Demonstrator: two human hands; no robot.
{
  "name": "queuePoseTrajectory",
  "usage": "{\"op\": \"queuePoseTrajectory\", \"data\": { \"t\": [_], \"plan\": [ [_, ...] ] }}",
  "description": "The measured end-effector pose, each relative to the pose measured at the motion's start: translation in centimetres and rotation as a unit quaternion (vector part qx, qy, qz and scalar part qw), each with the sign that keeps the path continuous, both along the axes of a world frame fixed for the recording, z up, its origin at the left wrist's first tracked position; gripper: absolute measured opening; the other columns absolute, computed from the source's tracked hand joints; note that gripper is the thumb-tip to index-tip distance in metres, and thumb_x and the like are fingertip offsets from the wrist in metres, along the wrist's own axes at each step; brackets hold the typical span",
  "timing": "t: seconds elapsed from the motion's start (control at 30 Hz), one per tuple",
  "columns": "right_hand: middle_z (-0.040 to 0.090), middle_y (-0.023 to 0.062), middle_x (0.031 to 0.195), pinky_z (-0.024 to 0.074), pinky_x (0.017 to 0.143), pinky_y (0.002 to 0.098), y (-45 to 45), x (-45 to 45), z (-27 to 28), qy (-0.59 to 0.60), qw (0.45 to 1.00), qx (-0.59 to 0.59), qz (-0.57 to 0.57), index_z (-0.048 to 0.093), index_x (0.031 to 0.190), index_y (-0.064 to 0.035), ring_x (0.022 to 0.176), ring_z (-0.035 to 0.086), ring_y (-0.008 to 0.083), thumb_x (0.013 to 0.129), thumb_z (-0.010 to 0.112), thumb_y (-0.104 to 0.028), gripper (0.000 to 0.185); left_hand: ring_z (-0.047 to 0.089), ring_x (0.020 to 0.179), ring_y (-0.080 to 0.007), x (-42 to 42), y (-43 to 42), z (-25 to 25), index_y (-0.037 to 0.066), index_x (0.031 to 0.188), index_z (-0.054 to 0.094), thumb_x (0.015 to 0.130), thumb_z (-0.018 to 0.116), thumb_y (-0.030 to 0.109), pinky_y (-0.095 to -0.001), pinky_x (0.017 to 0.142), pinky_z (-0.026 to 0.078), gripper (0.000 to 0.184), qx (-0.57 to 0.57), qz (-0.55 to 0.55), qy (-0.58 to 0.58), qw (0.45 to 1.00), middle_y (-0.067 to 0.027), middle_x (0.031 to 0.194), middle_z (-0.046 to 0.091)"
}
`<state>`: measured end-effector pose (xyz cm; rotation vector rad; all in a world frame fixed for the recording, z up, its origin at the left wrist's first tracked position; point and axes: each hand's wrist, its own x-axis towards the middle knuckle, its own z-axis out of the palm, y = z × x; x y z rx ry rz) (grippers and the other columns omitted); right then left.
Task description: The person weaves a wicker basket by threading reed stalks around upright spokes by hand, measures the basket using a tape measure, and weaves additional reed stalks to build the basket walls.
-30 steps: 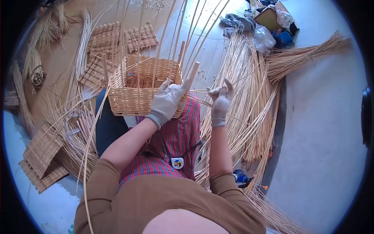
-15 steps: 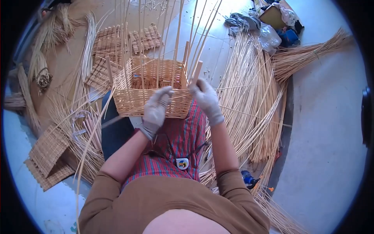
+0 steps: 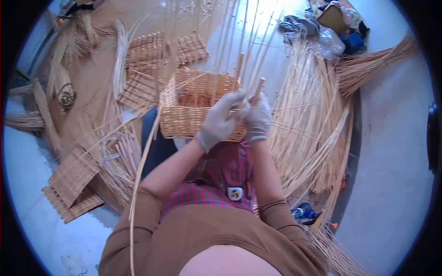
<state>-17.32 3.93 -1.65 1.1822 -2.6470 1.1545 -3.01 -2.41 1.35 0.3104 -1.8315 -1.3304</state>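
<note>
A partly woven rattan basket (image 3: 184, 120) rests at my lap, its long upright stakes (image 3: 242, 34) rising from the rim. My right hand (image 3: 258, 120), in a pale work glove, is closed around the near right corner, where a thick wooden corner post (image 3: 258, 88) sticks up. My left hand (image 3: 219, 122), gloved too, is in front of the basket's near wall, its closed fingers reaching the same corner beside the right hand. What the left fingertips pinch is hidden and blurred. A long loose strand (image 3: 146, 156) hangs from the basket's left side.
Woven panels (image 3: 145, 50) lie on the floor beyond the basket, with more mats (image 3: 76, 177) at left. A wide spread of rattan strands (image 3: 306, 119) covers the floor at right. Another bundle (image 3: 375, 62), a plastic bag (image 3: 330, 45) and a blue bottle (image 3: 301, 212) lie nearby.
My left hand has moved right along the basket's near wall to meet my right hand at the corner. The whole view has shifted, so everything appears farther right.
</note>
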Motion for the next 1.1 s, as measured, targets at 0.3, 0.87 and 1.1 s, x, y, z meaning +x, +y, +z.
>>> {"op": "queuePoseTrajectory", "data": {
  "t": [0.3,0.87,1.1],
  "plan": [
    [0.063,0.0100,0.087,0.0493,0.071,0.0460,0.0,3.7,0.4,0.096,0.991,-0.070,-0.064,0.063,0.115,-0.0093,0.079,0.063,0.0328,0.091,0.073,-0.028,0.032,0.066,0.098,-0.0181,16.9,-5.4,-8.2,-0.001,0.120,0.063,0.093,0.074,0.021,-0.0312,0.086,0.052,0.037,0.086,0.401,-0.153,0.899,-0.0115,0.108,0.069],
    [0.069,0.0118,0.096,0.0550,0.080,0.0406,-2.0,18.8,6.8,0.028,0.898,-0.118,0.423,0.067,0.107,-0.0125,0.086,0.067,0.0324,0.076,0.059,-0.002,0.034,0.051,0.071,-0.0080,18.7,-3.8,-4.1,0.018,0.163,0.024,0.092,0.062,-0.002,-0.0246,0.063,0.045,0.083,0.079,0.201,-0.181,0.959,0.0001,0.085,0.057],
    [0.070,0.0032,0.096,0.0542,0.081,0.0265,-3.3,10.3,-0.9,-0.477,0.820,-0.305,0.080,0.062,0.107,-0.0091,0.084,0.065,0.0089,0.104,0.058,-0.015,0.007,0.066,0.108,-0.0367,15.6,-3.0,-3.9,0.034,0.152,0.045,0.083,0.074,0.010,-0.0426,0.089,0.056,0.078,-0.246,0.206,-0.310,0.895,-0.0207,0.150,0.045]
  ]
}}
